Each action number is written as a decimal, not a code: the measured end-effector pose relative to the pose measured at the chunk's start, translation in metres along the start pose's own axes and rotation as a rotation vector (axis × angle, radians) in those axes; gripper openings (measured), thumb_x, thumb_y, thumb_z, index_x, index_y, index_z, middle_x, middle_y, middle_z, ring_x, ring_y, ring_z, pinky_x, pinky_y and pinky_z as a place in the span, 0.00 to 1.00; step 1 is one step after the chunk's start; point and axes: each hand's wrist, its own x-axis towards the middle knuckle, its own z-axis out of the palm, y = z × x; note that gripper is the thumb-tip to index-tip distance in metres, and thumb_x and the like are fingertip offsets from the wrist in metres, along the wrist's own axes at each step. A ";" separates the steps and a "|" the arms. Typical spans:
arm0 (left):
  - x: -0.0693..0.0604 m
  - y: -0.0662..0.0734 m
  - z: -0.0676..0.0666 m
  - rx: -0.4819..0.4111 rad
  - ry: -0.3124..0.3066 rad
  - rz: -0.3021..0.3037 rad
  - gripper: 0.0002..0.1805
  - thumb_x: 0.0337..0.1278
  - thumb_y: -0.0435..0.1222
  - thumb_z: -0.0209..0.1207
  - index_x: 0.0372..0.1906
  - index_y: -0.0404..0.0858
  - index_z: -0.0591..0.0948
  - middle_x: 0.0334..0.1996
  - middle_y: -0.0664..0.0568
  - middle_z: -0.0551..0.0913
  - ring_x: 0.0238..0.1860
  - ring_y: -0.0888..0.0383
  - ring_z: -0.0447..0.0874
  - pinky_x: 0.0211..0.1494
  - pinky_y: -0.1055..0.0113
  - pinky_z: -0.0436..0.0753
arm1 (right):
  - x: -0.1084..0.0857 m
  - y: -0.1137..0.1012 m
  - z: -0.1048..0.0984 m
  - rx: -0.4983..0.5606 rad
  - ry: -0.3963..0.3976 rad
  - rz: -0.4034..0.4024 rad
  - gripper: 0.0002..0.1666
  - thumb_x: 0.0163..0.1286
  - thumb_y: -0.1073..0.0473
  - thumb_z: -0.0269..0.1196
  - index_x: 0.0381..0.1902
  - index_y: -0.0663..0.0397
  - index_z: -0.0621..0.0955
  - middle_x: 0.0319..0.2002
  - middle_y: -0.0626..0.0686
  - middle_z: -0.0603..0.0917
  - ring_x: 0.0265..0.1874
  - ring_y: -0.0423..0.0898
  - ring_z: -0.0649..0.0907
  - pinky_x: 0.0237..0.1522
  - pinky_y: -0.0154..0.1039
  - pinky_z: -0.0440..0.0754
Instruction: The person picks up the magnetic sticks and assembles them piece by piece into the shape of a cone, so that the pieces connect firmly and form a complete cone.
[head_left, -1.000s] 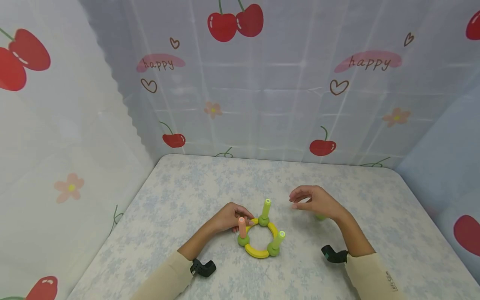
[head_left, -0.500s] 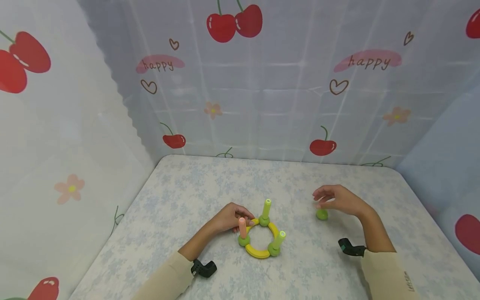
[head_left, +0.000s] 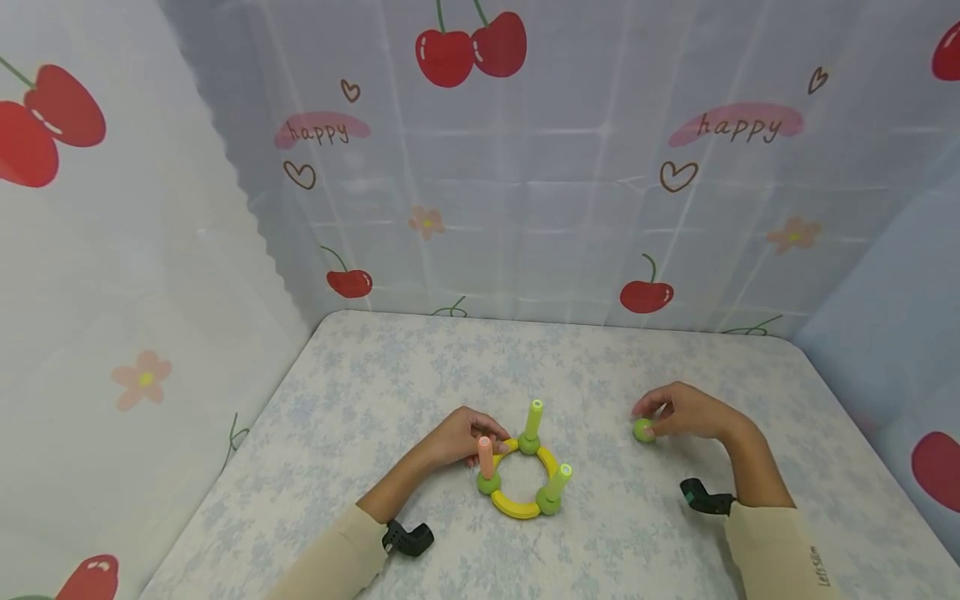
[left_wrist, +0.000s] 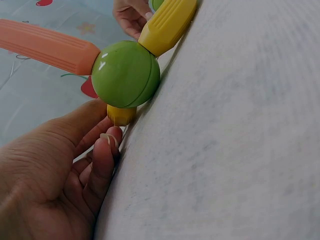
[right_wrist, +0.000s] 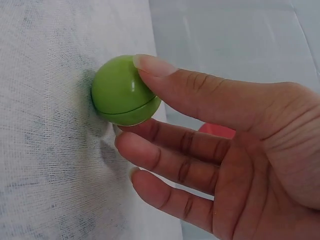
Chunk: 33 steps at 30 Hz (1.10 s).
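Note:
A ring of curved yellow rods joined by green balls lies on the table. From the balls rise two light-green sticks and one orange stick. My left hand pinches a yellow rod at the ring's far left, just behind the ball that bears the orange stick; in the left wrist view that ball hides part of the rod. Further right, a loose green ball sits on the table. My right hand has its thumb and index finger on either side of this ball.
Pale floral cloth covers the table. Behind it hangs a curtain printed with cherries and hearts, and more curtain closes in both sides. A small black camera sits on each wrist.
My right hand has moved right, then down to the loose green ball, and now pinches it. My left hand and the ring have stayed in place.

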 end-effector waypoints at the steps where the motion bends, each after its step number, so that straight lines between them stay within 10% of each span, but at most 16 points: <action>1: 0.000 0.000 0.000 -0.001 0.001 0.000 0.10 0.60 0.42 0.71 0.45 0.45 0.90 0.29 0.53 0.89 0.14 0.61 0.76 0.19 0.68 0.78 | 0.000 0.000 0.000 -0.004 -0.005 -0.013 0.18 0.64 0.64 0.72 0.50 0.67 0.84 0.47 0.59 0.85 0.43 0.52 0.83 0.38 0.40 0.83; 19: 0.000 0.002 0.001 -0.010 0.007 -0.014 0.10 0.60 0.42 0.71 0.45 0.44 0.90 0.30 0.53 0.89 0.15 0.60 0.76 0.19 0.68 0.78 | 0.014 -0.008 0.015 -0.047 0.020 0.039 0.16 0.64 0.62 0.72 0.48 0.64 0.86 0.42 0.54 0.87 0.34 0.48 0.83 0.33 0.42 0.84; 33: -0.001 0.001 0.001 -0.009 0.003 -0.001 0.11 0.60 0.42 0.71 0.46 0.43 0.90 0.30 0.53 0.89 0.15 0.60 0.76 0.19 0.68 0.78 | 0.028 -0.036 0.031 -0.071 0.150 -0.069 0.22 0.67 0.57 0.72 0.55 0.62 0.85 0.45 0.51 0.88 0.36 0.46 0.84 0.36 0.38 0.83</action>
